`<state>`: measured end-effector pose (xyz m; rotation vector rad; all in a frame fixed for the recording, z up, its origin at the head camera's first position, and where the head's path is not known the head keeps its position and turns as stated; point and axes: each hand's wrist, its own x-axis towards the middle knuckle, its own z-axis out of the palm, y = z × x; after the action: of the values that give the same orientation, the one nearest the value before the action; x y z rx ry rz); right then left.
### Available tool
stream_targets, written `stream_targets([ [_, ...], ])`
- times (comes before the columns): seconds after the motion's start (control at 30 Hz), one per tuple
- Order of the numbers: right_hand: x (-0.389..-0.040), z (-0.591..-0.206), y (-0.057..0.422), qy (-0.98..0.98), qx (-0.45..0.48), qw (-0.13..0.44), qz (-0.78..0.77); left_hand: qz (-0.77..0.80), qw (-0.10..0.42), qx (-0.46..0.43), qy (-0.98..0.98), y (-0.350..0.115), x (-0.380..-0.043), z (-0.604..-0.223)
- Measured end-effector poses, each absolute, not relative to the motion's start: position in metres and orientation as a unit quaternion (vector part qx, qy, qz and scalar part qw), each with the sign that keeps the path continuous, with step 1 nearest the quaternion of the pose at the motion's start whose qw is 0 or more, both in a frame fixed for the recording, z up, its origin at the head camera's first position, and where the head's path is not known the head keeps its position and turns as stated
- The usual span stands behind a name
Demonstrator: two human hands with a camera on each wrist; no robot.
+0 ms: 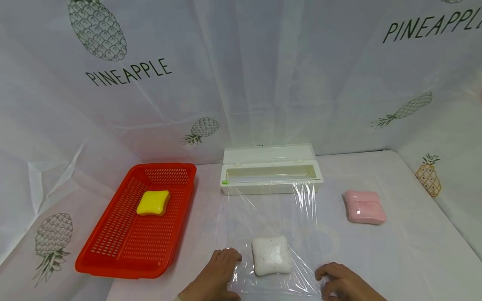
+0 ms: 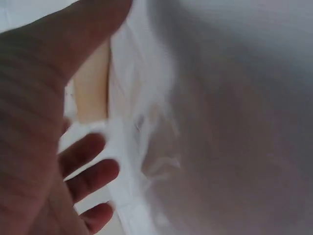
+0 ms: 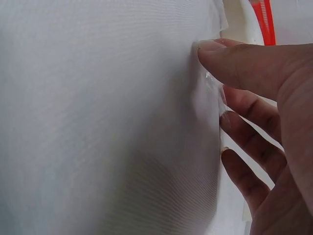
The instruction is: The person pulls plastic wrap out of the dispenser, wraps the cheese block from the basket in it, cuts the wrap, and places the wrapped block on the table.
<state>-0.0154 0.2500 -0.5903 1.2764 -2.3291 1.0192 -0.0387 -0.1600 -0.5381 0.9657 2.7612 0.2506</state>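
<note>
A white, pillow-shaped block with dark specks lies on a sheet of clear plastic wrap in the head view. The sheet runs from a white wrap dispenser toward the person. At its left edge is my left hand, thumb and fingers apart; the left wrist view shows the fingers loosely bent. My right hand is at the sheet's near right corner. There its thumb and forefinger pinch the plastic wrap, as the right wrist view shows. The block is out of sight in both wrist views.
A red plastic basket stands on the left with a yellow pillow-shaped block inside. To the right lies a pink block with a shiny surface. The dispenser's lid is raised against the pineapple-print cloth behind.
</note>
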Motion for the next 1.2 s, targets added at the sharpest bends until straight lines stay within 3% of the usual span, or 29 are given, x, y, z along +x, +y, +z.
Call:
stream_targets([
  [0.1, -0.011, -0.587, 0.252, -0.817, 0.426, 0.128, 0.366, 0.094, 0.128, 0.354, 0.922, -0.168, -0.040, -0.542],
  [0.3, -0.007, -0.582, 0.254, -0.826, 0.395, 0.075, 0.396, 0.098, 0.036, 0.431, 0.896, -0.176, -0.038, -0.553],
  [0.4, -0.009, -0.581, 0.257, -0.817, 0.402, 0.055, 0.409, 0.124, 0.037, 0.413, 0.902, -0.176, -0.037, -0.553],
  [0.53, -0.014, -0.574, 0.261, -0.803, 0.368, -0.020, 0.469, 0.195, 0.026, 0.341, 0.919, -0.177, -0.038, -0.549],
  [0.73, -0.026, -0.560, 0.252, -0.839, 0.255, 0.022, 0.480, 0.241, -0.074, 0.307, 0.918, -0.177, -0.042, -0.551],
  [0.97, -0.033, -0.564, 0.236, -0.866, 0.208, 0.084, 0.447, 0.255, -0.092, 0.272, 0.924, -0.175, -0.046, -0.560],
  [1.2, -0.028, -0.556, 0.227, -0.936, 0.075, 0.118, 0.322, 0.222, -0.119, 0.265, 0.931, -0.172, -0.051, -0.555],
])
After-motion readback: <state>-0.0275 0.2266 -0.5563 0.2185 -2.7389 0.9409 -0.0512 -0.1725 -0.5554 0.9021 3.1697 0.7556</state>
